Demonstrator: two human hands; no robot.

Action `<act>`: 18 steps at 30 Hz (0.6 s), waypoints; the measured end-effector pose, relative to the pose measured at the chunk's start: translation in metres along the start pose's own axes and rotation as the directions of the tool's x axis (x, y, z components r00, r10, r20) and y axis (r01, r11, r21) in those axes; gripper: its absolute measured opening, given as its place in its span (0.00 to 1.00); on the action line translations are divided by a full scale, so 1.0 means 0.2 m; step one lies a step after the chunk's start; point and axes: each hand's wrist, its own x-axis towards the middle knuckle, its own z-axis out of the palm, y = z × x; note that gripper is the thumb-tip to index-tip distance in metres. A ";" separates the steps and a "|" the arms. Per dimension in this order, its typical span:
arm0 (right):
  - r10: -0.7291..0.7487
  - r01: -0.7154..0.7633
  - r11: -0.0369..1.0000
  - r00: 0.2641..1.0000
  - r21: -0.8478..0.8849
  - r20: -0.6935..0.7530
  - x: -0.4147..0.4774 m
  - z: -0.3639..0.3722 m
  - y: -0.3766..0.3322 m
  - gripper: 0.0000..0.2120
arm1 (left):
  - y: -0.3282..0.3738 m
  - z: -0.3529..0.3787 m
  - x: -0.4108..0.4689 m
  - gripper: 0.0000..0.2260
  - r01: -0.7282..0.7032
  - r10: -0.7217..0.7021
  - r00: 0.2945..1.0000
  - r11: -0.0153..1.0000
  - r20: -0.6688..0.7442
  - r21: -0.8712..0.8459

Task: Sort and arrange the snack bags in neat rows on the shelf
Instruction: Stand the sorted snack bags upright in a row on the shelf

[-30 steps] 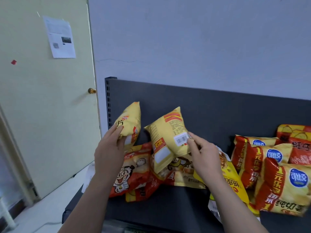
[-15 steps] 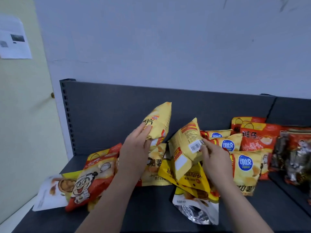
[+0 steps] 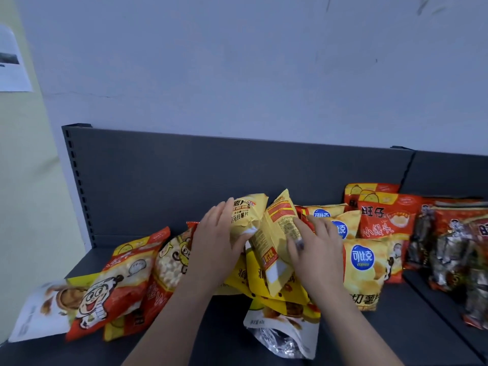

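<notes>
Moved: two yellow bags now touching, were apart.
L hand [image 3: 214,249]: grips puffy front-out bag [image 3: 248,217], reads "马铃薯片".
R hand [image 3: 317,249]: grips back-out bag [image 3: 274,233], red panel, fine print.
Loc: mid shelf [image 3: 184,339], over glossy pile [image 3: 237,281].

shelf [image 3: 219,328] dark grey | snack bags [image 3: 124,281] heaped across | silver pouch [image 3: 282,339] front

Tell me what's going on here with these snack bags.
A person is sorting snack bags on a dark shelf. The left hand holds one yellow chip bag, the right hand a second yellow bag, back side out, side by side above a loose pile. Red cartoon bags at the left lie jumbled.
</notes>
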 end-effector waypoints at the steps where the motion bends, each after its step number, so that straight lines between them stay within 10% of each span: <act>1: -0.014 0.014 1.000 1.000 0.027 -0.004 0.00 0.00 -0.02 0.18 | 0.00 -0.02 -0.01 0.37 0.023 -0.023 1.000 1.000 0.019 -0.011; 11: -0.136 0.171 0.888 0.984 0.426 -0.112 -0.09 -0.05 -0.53 0.12 | -0.31 -0.34 -0.22 0.28 0.213 -0.209 0.975 0.975 -0.071 0.068; 18: -0.176 0.258 0.928 0.940 0.270 -0.293 -0.22 0.04 -0.82 0.11 | -0.72 -0.57 -0.48 0.29 0.546 -0.558 0.829 0.819 0.021 0.177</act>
